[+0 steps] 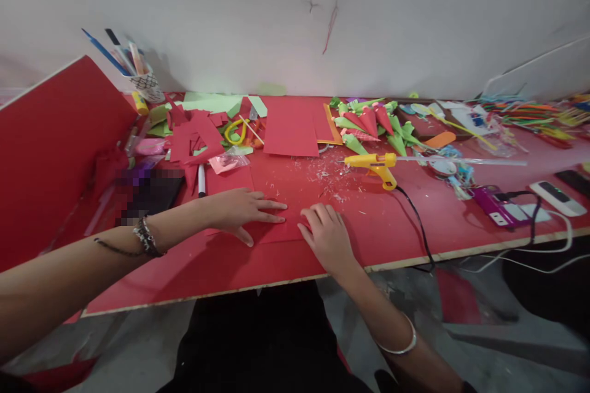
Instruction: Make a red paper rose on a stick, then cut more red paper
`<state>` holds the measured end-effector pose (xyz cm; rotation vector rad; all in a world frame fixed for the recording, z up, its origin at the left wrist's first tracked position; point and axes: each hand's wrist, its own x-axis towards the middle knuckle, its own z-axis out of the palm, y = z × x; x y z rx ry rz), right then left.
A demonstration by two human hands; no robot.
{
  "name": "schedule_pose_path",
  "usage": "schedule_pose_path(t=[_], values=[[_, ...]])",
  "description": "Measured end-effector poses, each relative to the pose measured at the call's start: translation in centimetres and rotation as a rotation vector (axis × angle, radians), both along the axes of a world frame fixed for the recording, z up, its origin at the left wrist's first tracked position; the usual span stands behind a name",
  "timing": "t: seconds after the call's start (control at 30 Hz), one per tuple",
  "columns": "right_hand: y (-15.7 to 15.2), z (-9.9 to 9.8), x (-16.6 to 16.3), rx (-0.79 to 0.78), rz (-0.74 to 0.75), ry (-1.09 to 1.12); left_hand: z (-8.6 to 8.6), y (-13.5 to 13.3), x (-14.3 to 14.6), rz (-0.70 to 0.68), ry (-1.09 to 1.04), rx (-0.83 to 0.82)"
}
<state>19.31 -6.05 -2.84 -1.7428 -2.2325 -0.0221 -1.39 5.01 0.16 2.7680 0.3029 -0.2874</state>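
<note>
A red sheet of paper [276, 231] lies on the red tabletop in front of me, hard to tell from the surface beneath. My left hand [237, 212] rests on it palm down, its fingers stretched to the right and its thumb apart. At the sheet's right side, my right hand [327, 236] has bent fingers drawn close together, with the thumb near the index finger, on the paper's edge. A yellow hot glue gun [372, 164] with a clear glue stick lies beyond my right hand. Near my left hand is a marker [201, 181].
Red paper scraps [198, 135], a red sheet [290, 129] and green and red paper cones [369, 123] line the back. A cup of pens [146, 83] stands at back left. A purple power strip [498, 206] and cables sit right. The table's front edge [276, 282] is close.
</note>
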Motion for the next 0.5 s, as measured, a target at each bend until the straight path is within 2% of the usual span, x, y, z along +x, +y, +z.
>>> schedule_pose_path(t=[0.07, 0.13, 0.2, 0.33, 0.5], values=[[-0.6, 0.2, -1.1, 0.064, 0.101, -0.045, 0.1, -0.1, 0.1, 0.026, 0.033, -0.027], [-1.4, 0.1, -2.5, 0.069, 0.286, -0.051, 0.3, -0.2, 0.1, 0.048, 0.028, -0.049], [-2.2, -0.1, -3.9, 0.053, 0.388, -0.032, 0.4, -0.3, 0.1, 0.065, 0.014, -0.065], [-3.1, -0.6, -5.2, -0.026, 0.376, 0.012, 0.7, -0.4, 0.2, 0.06, 0.029, -0.072], [-3.2, -0.5, -3.9, -0.076, 0.354, 0.056, 0.5, -0.3, 0.2, 0.116, 0.032, -0.129]])
